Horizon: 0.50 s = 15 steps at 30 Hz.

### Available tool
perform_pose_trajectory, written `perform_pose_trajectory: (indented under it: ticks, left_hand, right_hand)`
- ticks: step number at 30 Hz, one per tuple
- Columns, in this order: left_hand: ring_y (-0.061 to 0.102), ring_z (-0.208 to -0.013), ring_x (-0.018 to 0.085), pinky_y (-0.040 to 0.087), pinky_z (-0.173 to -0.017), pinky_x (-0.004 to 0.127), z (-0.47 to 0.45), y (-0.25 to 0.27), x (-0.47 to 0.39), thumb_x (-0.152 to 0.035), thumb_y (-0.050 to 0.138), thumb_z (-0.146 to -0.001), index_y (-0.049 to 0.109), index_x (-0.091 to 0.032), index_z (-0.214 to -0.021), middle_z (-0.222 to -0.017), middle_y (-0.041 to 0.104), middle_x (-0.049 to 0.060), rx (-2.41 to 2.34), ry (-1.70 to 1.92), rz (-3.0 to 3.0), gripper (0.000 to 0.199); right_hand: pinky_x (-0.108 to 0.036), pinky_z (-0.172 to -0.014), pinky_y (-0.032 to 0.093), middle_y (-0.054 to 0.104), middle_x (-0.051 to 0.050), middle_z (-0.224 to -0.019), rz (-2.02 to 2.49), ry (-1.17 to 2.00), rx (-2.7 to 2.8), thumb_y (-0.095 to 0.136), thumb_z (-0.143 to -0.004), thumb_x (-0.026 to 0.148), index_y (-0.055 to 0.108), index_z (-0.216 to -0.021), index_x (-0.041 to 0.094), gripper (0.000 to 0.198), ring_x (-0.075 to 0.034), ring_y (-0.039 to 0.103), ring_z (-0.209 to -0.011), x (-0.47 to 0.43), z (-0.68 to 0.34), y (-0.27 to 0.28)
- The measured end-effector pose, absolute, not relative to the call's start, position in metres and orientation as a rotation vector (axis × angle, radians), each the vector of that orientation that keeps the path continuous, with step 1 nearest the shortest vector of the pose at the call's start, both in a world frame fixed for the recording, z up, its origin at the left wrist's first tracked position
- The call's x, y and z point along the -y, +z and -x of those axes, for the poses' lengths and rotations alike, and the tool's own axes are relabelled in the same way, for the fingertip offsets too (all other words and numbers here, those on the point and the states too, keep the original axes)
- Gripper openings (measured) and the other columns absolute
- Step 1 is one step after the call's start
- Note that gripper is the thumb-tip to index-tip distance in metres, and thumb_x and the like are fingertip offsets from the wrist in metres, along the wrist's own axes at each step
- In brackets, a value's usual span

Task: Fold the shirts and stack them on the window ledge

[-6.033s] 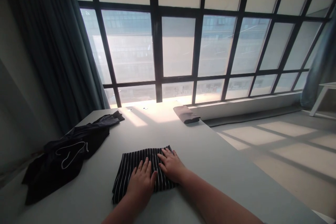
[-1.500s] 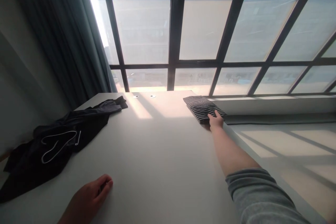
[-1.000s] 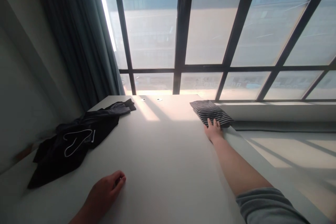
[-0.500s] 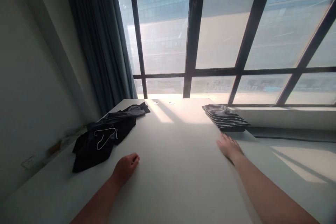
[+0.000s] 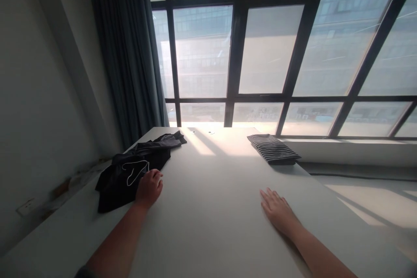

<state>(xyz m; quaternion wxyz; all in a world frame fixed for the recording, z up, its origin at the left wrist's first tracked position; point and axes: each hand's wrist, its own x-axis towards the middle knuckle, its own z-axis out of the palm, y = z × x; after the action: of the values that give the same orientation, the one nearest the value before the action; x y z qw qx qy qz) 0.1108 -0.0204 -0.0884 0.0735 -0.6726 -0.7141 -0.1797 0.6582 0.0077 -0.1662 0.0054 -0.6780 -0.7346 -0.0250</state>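
Note:
My left hand (image 5: 149,187) is at the right edge of a crumpled black garment with a white drawstring (image 5: 125,178), overlapping it in view. Its fingers are loosely bent and the thumb stands apart; nothing shows in its grasp. Behind the drawstring, a dark grey piece of clothing (image 5: 171,141) lies on the heap. Palm down, my right hand (image 5: 278,213) rests on or just over the white table (image 5: 211,208) with its fingers stretched out. Beyond that hand lies a folded black cloth with white stripes (image 5: 273,148), apart from it.
A large black-framed window (image 5: 202,52) rises behind the table's far edge. At the left hang a dark curtain (image 5: 130,52) and a wall with a socket (image 5: 25,207). Round holes (image 5: 211,132) are set in the tabletop's far end.
My left hand has moved forward and left to the black garment. My right hand has drawn back from beside the striped cloth towards me. The camera view has tilted up slightly.

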Motion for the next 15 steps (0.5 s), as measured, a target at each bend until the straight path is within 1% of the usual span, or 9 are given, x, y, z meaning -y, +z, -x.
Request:
perform_pose_trajectory:
  ticks: [1, 2, 3, 6, 9, 11, 12, 13, 15]
  left_hand:
    - [0.045, -0.145, 0.03, 0.037, -0.114, 0.039, -0.103, -0.087, 0.018, -0.027, 0.041, -0.103, 0.061, -0.019, -0.137, -0.151, 0.055, 0.014, 2.148, -0.544, 1.959, 0.04]
    - [0.04, -0.148, 0.032, 0.035, -0.117, 0.043, -0.095, -0.086, 0.016, -0.027, 0.039, -0.103, 0.058, -0.018, -0.141, -0.155, 0.051, 0.016, 2.17, -0.537, 1.902, 0.044]
    - [0.041, -0.148, 0.033, 0.036, -0.116, 0.045, -0.088, -0.087, 0.013, -0.027, 0.039, -0.103, 0.058, -0.016, -0.141, -0.154, 0.051, 0.018, 2.203, -0.518, 1.857, 0.045]
    - [0.052, -0.137, 0.034, 0.043, -0.109, 0.046, -0.076, -0.096, 0.007, -0.029, 0.042, -0.101, 0.065, -0.013, -0.133, -0.144, 0.06, 0.019, 2.313, -0.426, 1.784, 0.043]
    - [0.06, -0.124, 0.031, 0.048, -0.099, 0.042, -0.072, -0.099, 0.003, -0.032, 0.041, -0.102, 0.071, -0.017, -0.124, -0.136, 0.066, 0.016, 2.368, -0.348, 1.741, 0.04]
    - [0.063, -0.117, 0.031, 0.048, -0.095, 0.041, -0.066, -0.094, 0.004, -0.033, 0.038, -0.104, 0.074, -0.017, -0.118, -0.13, 0.068, 0.016, 2.376, -0.32, 1.679, 0.041]
    - [0.063, -0.117, 0.032, 0.048, -0.096, 0.043, -0.062, -0.089, 0.005, -0.032, 0.038, -0.103, 0.073, -0.017, -0.12, -0.131, 0.066, 0.017, 2.372, -0.316, 1.635, 0.042]
    - [0.061, -0.12, 0.034, 0.046, -0.098, 0.046, -0.056, -0.084, 0.006, -0.032, 0.039, -0.103, 0.071, -0.016, -0.126, -0.135, 0.063, 0.018, 2.364, -0.318, 1.585, 0.042]
    - [0.053, -0.131, 0.041, 0.042, -0.104, 0.054, -0.042, -0.072, 0.008, -0.033, 0.042, -0.101, 0.06, -0.014, -0.142, -0.146, 0.054, 0.023, 2.369, -0.326, 1.456, 0.048]
  right_hand:
    - [-0.055, -0.128, 0.027, 0.03, -0.013, -0.171, 2.104, -0.061, 2.307, 0.03, -0.102, 0.038, 0.042, -0.164, 0.019, 0.065, -0.033, 0.029, -0.159, -0.001, -0.656, -0.167]
    - [-0.054, -0.128, 0.026, 0.03, -0.012, -0.171, 2.085, -0.04, 2.313, 0.03, -0.102, 0.039, 0.043, -0.163, 0.019, 0.066, -0.033, 0.029, -0.159, 0.006, -0.655, -0.167]
    - [-0.054, -0.128, 0.026, 0.03, -0.011, -0.171, 2.065, -0.015, 2.316, 0.031, -0.102, 0.04, 0.043, -0.163, 0.02, 0.066, -0.033, 0.028, -0.159, 0.012, -0.654, -0.167]
    - [-0.055, -0.129, 0.026, 0.031, -0.009, -0.17, 2.0, 0.065, 2.308, 0.034, -0.1, 0.041, 0.046, -0.162, 0.022, 0.065, -0.033, 0.028, -0.159, 0.022, -0.654, -0.165]
    - [-0.056, -0.128, 0.027, 0.033, -0.009, -0.169, 1.961, 0.111, 2.306, 0.037, -0.1, 0.042, 0.049, -0.16, 0.022, 0.065, -0.034, 0.03, -0.158, 0.025, -0.655, -0.16]
    - [-0.056, -0.128, 0.027, 0.035, -0.011, -0.169, 1.954, 0.115, 2.307, 0.037, -0.1, 0.042, 0.049, -0.16, 0.021, 0.065, -0.034, 0.031, -0.158, 0.026, -0.655, -0.158]
    - [-0.056, -0.128, 0.027, 0.035, -0.011, -0.169, 1.952, 0.112, 2.305, 0.037, -0.1, 0.042, 0.049, -0.16, 0.02, 0.064, -0.034, 0.032, -0.157, 0.026, -0.655, -0.156]
    - [-0.056, -0.128, 0.027, 0.035, -0.011, -0.169, 1.952, 0.11, 2.304, 0.037, -0.1, 0.042, 0.049, -0.16, 0.02, 0.064, -0.034, 0.032, -0.157, 0.026, -0.655, -0.155]
    - [-0.055, -0.128, 0.027, 0.035, -0.012, -0.169, 1.952, 0.108, 2.303, 0.038, -0.1, 0.041, 0.05, -0.159, 0.02, 0.064, -0.034, 0.033, -0.157, 0.026, -0.654, -0.154]
